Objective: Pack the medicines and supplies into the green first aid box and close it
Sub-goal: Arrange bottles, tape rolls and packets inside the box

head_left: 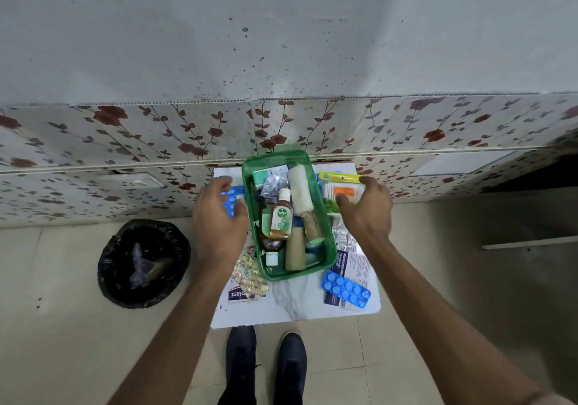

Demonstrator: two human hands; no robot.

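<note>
The green first aid box [329, 242] stands open on a small white table [297, 306]. Inside lie a Dettol bottle [281, 217], a white bandage roll [299, 190], beige rolls and small packets. My left hand [219, 217] is left of the box, its fingers curled around a blue blister strip [230, 199]. My right hand [367, 207] is right of the box, fingers on a yellow-topped pack of cotton buds [339, 188]. Another blue blister strip [345, 289], a gold blister strip [250, 276], a silver strip [344, 237] and plaster packets lie on the table.
A black-lined waste bin [144, 264] stands on the floor left of the table. A flower-patterned wall ledge [125, 141] runs behind the table. My two dark shoes [266, 364] are at the table's near edge. No lid is visible.
</note>
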